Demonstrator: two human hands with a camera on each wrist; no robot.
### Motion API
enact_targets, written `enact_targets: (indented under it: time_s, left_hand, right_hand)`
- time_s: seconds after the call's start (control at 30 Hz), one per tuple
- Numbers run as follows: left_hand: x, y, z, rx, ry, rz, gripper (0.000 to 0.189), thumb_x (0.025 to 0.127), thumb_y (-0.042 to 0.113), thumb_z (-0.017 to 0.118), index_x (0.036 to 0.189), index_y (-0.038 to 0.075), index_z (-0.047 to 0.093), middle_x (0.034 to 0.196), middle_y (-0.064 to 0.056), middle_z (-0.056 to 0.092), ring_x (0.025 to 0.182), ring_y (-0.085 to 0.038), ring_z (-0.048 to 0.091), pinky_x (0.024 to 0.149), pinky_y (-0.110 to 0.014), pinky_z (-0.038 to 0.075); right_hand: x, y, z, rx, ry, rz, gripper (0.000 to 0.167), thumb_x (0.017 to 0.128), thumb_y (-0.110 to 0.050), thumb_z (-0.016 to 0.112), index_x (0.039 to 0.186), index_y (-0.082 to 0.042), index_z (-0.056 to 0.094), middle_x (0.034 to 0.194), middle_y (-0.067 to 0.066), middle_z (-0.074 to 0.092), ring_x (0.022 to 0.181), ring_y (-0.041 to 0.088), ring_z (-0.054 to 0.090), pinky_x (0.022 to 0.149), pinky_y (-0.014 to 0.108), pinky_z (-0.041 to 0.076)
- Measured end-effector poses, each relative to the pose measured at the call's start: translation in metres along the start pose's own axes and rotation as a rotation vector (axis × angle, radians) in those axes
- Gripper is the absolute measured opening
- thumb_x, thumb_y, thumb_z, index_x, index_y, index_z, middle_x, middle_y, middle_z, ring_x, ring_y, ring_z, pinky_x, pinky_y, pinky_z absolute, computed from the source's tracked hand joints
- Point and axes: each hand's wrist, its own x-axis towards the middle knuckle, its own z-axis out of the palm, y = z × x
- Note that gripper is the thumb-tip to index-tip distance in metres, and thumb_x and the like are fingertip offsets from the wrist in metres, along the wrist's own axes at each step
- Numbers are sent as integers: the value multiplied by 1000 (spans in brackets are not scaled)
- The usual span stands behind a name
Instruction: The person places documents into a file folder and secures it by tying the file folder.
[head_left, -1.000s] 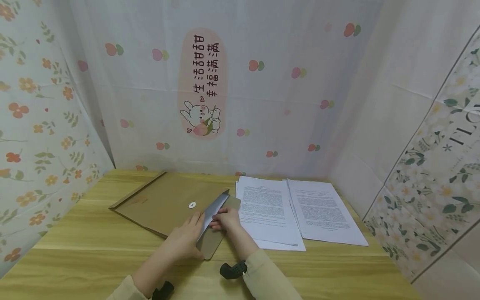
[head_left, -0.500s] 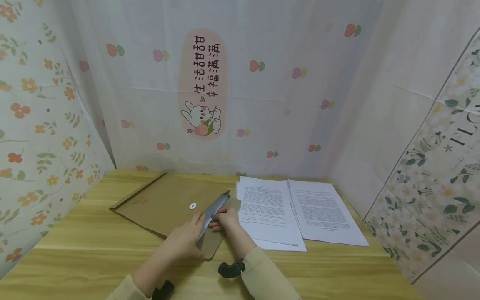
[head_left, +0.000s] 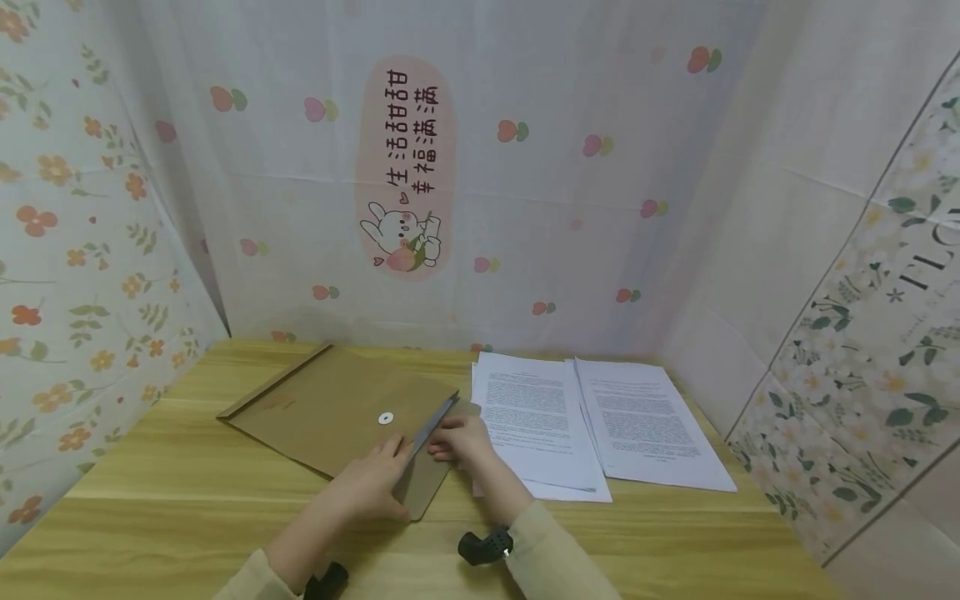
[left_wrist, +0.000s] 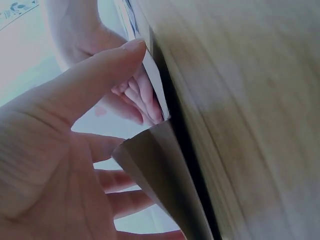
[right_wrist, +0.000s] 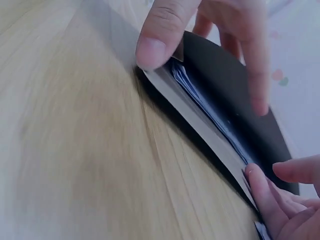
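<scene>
A brown paper document envelope (head_left: 330,408) with a white round button (head_left: 386,417) lies flat on the table, its mouth parted towards the right. My left hand (head_left: 378,482) lies at the near end of that mouth, fingers over the top panel and thumb (right_wrist: 152,50) against the flap (head_left: 427,487). At the mouth's middle, my right hand (head_left: 461,442) touches the flap side with its fingertips; its thumb and finger stand apart in the right wrist view. Edges of papers (right_wrist: 210,117) show inside the mouth. How deep they sit is hidden.
Two stacks of printed sheets, a left stack (head_left: 528,417) and a right stack (head_left: 645,421), lie on the wooden table (head_left: 150,517) right of the envelope. Patterned curtains (head_left: 562,250) enclose the table at the back and sides.
My right hand has drawn slightly to the right, out from the mouth. The top panel has sunk, so the mouth's gap is narrower. My left hand stays nearly in place.
</scene>
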Motion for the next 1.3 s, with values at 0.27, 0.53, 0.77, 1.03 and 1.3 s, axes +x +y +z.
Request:
enact_targets:
  time_s: [0.27,0.53,0.77,1.03,1.3]
  left_hand:
    - [0,-2,-2,-29,-55,-9,83,73,39,81,138,-1,48,145,-30,32,132,-49,30,94,-70,32]
    - [11,0,-6,-107,-24,64,71,79,35,75,136,0,51,136,-23,47,122,-40,45,97,-55,40]
    - [24,20,-8,-168,58,168,46,91,22,64,127,-6,57,125,-20,59,118,-36,52,99,-51,40]
    - [38,50,-1,-359,87,105,44,95,22,54,128,-7,55,127,-20,58,119,-35,52,98,-49,42]
    - [60,68,21,-475,86,-13,52,94,16,52,134,-16,42,135,-31,46,125,-43,44,100,-55,37]
  right_hand:
    - [-9,2,-19,-9,-52,-16,38,87,4,61,121,17,50,84,22,69,71,24,70,63,30,57]
    - [-16,-6,-44,-41,-62,-40,35,90,0,57,121,15,51,92,25,68,76,26,70,67,31,57]
    - [-18,-14,-69,-95,31,-49,34,91,-3,58,120,13,55,93,18,69,81,26,70,73,33,56]
    - [-23,-25,-102,-184,171,-73,30,94,-8,56,117,11,59,100,17,68,90,28,67,78,34,55]
    - [-34,-21,-139,-306,226,-73,34,95,-13,53,123,6,58,126,23,56,114,38,54,97,49,43]
